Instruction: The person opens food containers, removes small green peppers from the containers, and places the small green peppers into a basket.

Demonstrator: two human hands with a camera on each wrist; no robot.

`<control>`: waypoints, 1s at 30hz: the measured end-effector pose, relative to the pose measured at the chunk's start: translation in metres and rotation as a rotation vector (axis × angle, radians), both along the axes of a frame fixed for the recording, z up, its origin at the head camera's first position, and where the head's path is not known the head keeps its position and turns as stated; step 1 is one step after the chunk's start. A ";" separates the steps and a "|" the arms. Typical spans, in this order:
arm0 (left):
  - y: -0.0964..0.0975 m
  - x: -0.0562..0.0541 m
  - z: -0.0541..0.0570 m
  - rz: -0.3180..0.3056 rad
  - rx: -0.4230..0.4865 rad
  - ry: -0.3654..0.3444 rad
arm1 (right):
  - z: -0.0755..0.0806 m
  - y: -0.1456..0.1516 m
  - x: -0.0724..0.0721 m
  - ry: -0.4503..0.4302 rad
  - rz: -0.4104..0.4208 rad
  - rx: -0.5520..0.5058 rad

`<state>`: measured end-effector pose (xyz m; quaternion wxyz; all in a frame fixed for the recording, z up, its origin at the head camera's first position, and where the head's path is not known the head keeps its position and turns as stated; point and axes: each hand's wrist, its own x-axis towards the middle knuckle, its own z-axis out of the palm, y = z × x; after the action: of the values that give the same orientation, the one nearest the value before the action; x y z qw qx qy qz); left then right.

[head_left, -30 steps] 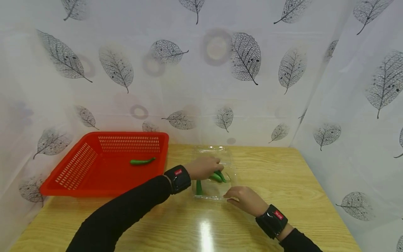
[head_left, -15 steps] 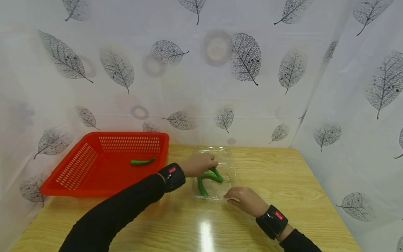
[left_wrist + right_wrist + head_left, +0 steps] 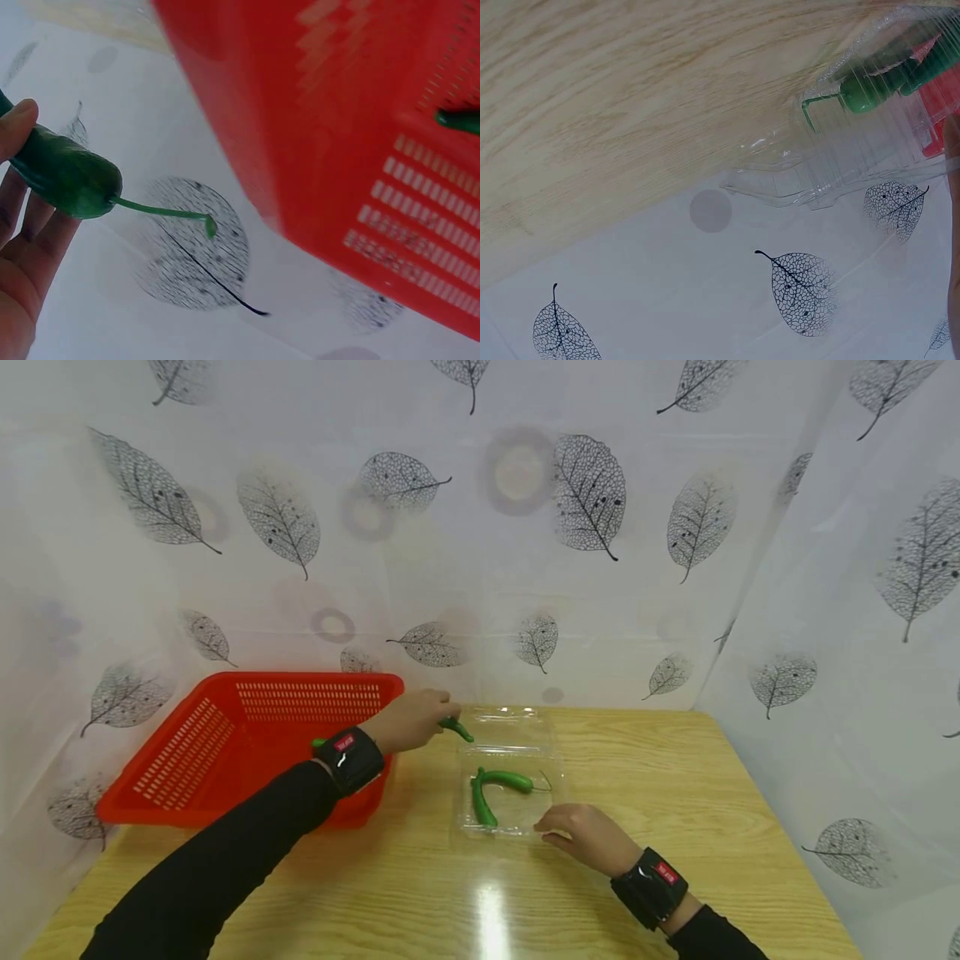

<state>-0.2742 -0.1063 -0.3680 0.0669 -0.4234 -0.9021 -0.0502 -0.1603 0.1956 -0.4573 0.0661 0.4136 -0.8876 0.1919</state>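
In the head view, my left hand [image 3: 412, 718] is at the right rim of the red basket [image 3: 262, 768]. It pinches a green chili pepper [image 3: 458, 729], whose thick body and thin stem [image 3: 161, 210] show in the left wrist view. Two more chili peppers [image 3: 508, 779] lie in a clear plastic box [image 3: 480, 833] mid-table, its lid [image 3: 513, 735] folded back. My right hand [image 3: 588, 839] holds the box's near right corner between thumb and fingers; only a sliver of that hand shows in the right wrist view.
Another green chili pepper [image 3: 318, 743] lies inside the basket, mostly behind my left wrist. The wooden table [image 3: 660, 777] meets a pale leaf-printed sheet [image 3: 480, 568] at its far edge, and the sheet also hangs along both sides.
My left hand has lifted a chili pepper out of the plastic box and moved left to the basket's rim. The peppers left in the box have shifted; my right hand has stayed in place.
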 end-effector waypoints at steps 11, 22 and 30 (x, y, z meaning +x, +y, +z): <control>-0.052 -0.010 0.004 0.182 0.050 -0.004 | 0.001 0.001 -0.001 -0.017 0.002 -0.001; -0.099 -0.024 -0.008 0.275 0.082 -0.081 | 0.001 0.001 -0.001 -0.012 0.009 0.003; -0.126 -0.028 -0.020 0.303 0.046 -0.113 | 0.002 0.001 -0.001 -0.030 0.004 0.011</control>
<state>-0.3022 -0.2319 -0.3876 0.0324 -0.2772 -0.9566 -0.0839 -0.1617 0.1963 -0.4549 0.0500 0.4125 -0.8888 0.1935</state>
